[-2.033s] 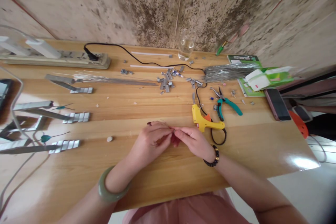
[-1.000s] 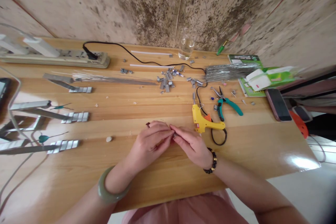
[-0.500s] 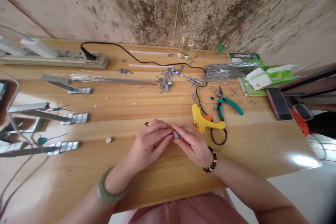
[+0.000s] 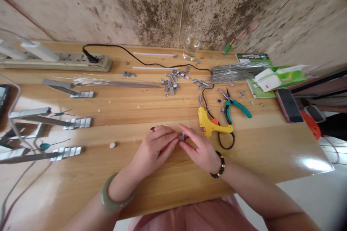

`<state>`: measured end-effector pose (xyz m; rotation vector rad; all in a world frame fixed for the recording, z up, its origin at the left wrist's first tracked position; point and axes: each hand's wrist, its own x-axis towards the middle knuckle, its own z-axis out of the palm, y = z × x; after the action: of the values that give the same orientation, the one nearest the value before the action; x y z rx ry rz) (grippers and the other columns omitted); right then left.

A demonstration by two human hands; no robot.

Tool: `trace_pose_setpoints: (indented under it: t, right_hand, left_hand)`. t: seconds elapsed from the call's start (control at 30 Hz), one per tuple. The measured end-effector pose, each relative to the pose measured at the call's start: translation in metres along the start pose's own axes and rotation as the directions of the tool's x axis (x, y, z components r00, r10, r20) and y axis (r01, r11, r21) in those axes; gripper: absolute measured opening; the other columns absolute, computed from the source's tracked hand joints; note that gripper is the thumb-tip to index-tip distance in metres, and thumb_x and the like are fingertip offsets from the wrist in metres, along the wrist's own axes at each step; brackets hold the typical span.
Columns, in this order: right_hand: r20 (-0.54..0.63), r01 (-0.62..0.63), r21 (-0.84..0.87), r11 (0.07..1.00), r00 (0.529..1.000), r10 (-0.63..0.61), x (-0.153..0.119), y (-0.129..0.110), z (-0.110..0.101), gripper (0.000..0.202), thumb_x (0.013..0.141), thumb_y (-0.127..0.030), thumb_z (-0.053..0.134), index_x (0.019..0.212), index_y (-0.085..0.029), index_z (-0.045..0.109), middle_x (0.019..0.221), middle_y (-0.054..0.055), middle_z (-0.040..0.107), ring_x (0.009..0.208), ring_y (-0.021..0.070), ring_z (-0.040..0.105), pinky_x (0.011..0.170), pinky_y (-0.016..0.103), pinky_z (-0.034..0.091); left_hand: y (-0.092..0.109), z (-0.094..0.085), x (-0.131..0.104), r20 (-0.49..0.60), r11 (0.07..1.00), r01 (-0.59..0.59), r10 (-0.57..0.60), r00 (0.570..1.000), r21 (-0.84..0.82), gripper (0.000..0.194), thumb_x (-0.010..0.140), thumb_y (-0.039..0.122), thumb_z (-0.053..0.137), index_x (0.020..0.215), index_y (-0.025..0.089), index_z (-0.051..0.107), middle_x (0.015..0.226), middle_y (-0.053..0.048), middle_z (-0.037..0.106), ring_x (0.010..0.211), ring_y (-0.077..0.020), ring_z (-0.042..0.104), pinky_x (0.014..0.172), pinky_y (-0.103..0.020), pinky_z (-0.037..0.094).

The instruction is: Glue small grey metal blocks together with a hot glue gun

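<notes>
A small grey piece (image 4: 181,137) sits between the fingertips of both hands above the wooden table's near part. My left hand (image 4: 157,148), with a green bangle at its wrist, pinches the piece's left side. On the other side, my right hand (image 4: 199,148) has its thumb and fingers around the piece; a dark bead bracelet circles that wrist. Just beyond my right hand lies a yellow glue gun (image 4: 210,124), with teal-handled pliers (image 4: 234,106) to its right. A pile of grey pieces (image 4: 171,83) lies farther back.
Bent metal strip assemblies (image 4: 65,155) stand at the left, near a round white disc (image 4: 112,145). Along the back are a power strip (image 4: 81,63), a glass of water (image 4: 192,48) and wire bundles (image 4: 238,72). A phone (image 4: 289,106) lies right.
The fingers of my right hand have shifted slightly and spread a little around the grey piece, which now shows more of its face. My left hand has barely moved.
</notes>
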<state>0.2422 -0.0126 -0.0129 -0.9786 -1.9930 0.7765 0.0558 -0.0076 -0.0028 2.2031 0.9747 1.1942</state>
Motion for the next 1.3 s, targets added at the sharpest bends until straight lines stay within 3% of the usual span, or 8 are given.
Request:
trace_pose_setpoints:
  t: [0.1,0.27,0.6,0.73,0.97,1.13,1.3]
  right_hand:
    - [-0.017,-0.025,0.002,1.000,1.000,0.025,0.0001,0.0006,0.0003,0.056,0.092,-0.020,0.054,0.144,-0.029,0.035,0.105,0.004,0.068,0.089,0.0151,0.066,0.087,0.030,0.055]
    - [0.012,-0.012,-0.005,1.000,1.000,0.012,-0.0007,0.0007,-0.0003,0.048,0.093,-0.019,0.054,0.139,-0.028,0.044,0.107,0.004,0.069,0.095,0.0159,0.066,0.089,0.031,0.054]
    - [0.030,0.028,-0.043,0.999,0.999,-0.026,-0.0019,-0.0004,0.0012,0.046,0.093,-0.016,0.050,0.137,-0.028,0.046,0.108,0.006,0.070,0.097,0.0175,0.067,0.087,0.033,0.056]
    - [0.034,-0.001,-0.021,1.000,0.999,0.002,-0.0021,-0.0012,0.0015,0.046,0.093,-0.016,0.050,0.136,-0.029,0.047,0.108,0.005,0.070,0.096,0.0170,0.067,0.087,0.033,0.056]
    - [-0.006,-0.050,0.036,0.998,0.999,0.051,0.0000,-0.0014,-0.0004,0.044,0.091,-0.018,0.055,0.133,-0.029,0.051,0.110,0.004,0.070,0.094,0.0156,0.068,0.088,0.030,0.056]
    - [0.022,-0.037,0.004,0.999,0.999,0.037,-0.0002,-0.0006,-0.0001,0.044,0.092,-0.019,0.053,0.135,-0.029,0.050,0.108,0.004,0.071,0.093,0.0165,0.068,0.087,0.032,0.056]
    - [0.018,-0.091,0.076,0.993,0.996,0.090,-0.0010,-0.0003,0.0024,0.043,0.091,-0.019,0.055,0.133,-0.030,0.052,0.112,0.004,0.069,0.095,0.0165,0.067,0.089,0.032,0.055]
  left_hand:
    - [0.0000,0.0015,0.0011,-0.003,0.999,0.033,-0.033,0.999,-0.028,0.025,0.085,0.006,0.060,0.107,0.016,0.064,0.094,-0.008,0.067,0.085,-0.0153,0.062,0.074,-0.028,0.052]
    - [-0.0010,0.0021,-0.0006,0.011,0.998,0.058,-0.058,0.998,-0.031,0.021,0.085,0.007,0.058,0.103,0.016,0.065,0.093,-0.008,0.067,0.085,-0.0154,0.063,0.072,-0.028,0.053]
    - [0.0050,0.0066,0.0017,-0.086,0.994,0.066,-0.058,0.995,0.085,0.010,0.082,0.010,0.059,0.086,0.016,0.066,0.081,-0.006,0.066,0.071,-0.0140,0.062,0.064,-0.027,0.052]
    - [0.0058,0.0069,0.0014,-0.103,0.992,0.060,-0.048,0.994,0.109,0.010,0.082,0.010,0.059,0.085,0.017,0.066,0.079,-0.005,0.067,0.069,-0.0137,0.062,0.064,-0.027,0.051]
    - [0.0067,0.0030,0.0021,-0.036,0.992,0.123,-0.124,0.992,-0.018,0.016,0.086,0.009,0.056,0.094,0.016,0.067,0.086,-0.007,0.067,0.077,-0.0140,0.064,0.068,-0.026,0.052]
    - [0.0025,0.0051,-0.0002,-0.033,0.994,0.104,-0.103,0.994,0.032,0.015,0.087,0.012,0.055,0.093,0.017,0.067,0.086,-0.007,0.067,0.076,-0.0142,0.064,0.067,-0.025,0.052]
    - [0.0011,0.0080,-0.0006,-0.073,0.993,0.090,-0.085,0.994,0.072,0.013,0.085,0.010,0.056,0.089,0.017,0.066,0.083,-0.005,0.067,0.074,-0.0135,0.064,0.066,-0.025,0.052]
